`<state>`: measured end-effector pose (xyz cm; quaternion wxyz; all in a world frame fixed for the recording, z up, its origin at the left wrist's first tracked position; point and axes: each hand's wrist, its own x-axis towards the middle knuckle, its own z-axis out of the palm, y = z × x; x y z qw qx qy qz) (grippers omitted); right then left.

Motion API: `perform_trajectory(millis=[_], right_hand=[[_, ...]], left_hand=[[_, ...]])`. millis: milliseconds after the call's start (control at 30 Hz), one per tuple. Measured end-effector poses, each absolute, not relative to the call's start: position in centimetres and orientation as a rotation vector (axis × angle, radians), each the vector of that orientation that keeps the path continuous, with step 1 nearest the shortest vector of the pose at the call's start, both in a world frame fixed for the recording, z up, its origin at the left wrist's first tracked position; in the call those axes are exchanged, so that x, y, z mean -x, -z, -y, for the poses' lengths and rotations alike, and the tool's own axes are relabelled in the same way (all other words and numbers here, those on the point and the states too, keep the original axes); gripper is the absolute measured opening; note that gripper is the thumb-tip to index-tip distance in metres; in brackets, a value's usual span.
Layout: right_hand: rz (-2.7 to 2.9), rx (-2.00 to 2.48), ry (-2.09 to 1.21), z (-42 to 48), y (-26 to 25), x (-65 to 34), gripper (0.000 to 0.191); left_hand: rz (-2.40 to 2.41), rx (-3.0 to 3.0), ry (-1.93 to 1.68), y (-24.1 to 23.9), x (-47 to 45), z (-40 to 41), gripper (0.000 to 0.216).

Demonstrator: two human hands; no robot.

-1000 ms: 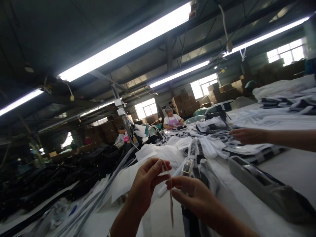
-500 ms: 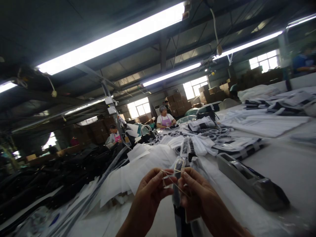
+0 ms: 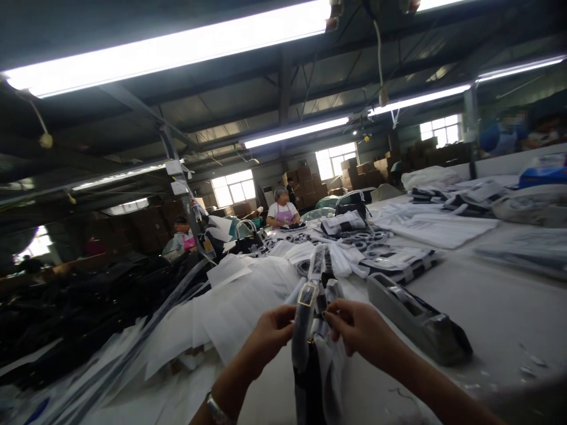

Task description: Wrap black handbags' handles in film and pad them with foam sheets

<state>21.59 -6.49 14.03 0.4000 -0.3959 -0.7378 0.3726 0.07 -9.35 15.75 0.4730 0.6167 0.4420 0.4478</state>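
Observation:
In front of me stands a dark bag (image 3: 308, 378) with its wrapped handles (image 3: 303, 321) sticking up. A pale rectangular outline shows on the near handle. On its left side is my left hand (image 3: 271, 335), fingers curled and closed, the tips hidden behind the handle. My right hand (image 3: 354, 326) is on the other side, thumb and forefinger pinched beside the handles. A trace of thin string shows at those right fingertips. Most of the string is hidden, and the brown tag cannot be seen.
White sheets (image 3: 239, 295) spread to the left. A grey tape dispenser (image 3: 419, 319) stands on the white table (image 3: 478, 307) at right. Black-and-white pieces (image 3: 401, 260) lie further back. Dark bags or cloth (image 3: 88, 313) are heaped far left. A co-worker (image 3: 283, 211) sits across the table.
The string was stretched between both hands in front of the handles, with a brown tag below the right. The hands have since parted to either side of the handles. The view has turned right.

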Motion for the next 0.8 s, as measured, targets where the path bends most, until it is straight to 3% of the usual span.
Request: perform_trajectory(millis=[133, 233, 533, 633, 800], right_hand=[[1.819, 0.900, -1.107, 6.0, -14.7, -19.6, 0.023], [1.788, 0.847, -1.182, 5.9, -14.9, -19.0, 0.023], [1.766, 0.725, -1.443, 8.0, -14.5, -21.5, 0.041], [1.846, 0.727, -1.360, 9.0, -14.3, -21.9, 0.053], [1.941, 0.895, -1.089, 10.3, -14.3, -22.0, 0.055]], left_hand=[[-0.941, -1.520, -0.948, -16.7, -1.3, 8.6, 0.043], [-0.920, -1.512, -0.923, -16.7, -1.3, 8.4, 0.036], [-0.950, -1.070, -1.222, -14.1, 2.1, 10.7, 0.038], [-0.854, -0.884, -1.355, -13.7, 2.4, 11.8, 0.036], [-0.733, -0.850, -1.478, -13.7, 1.9, 12.7, 0.031]])
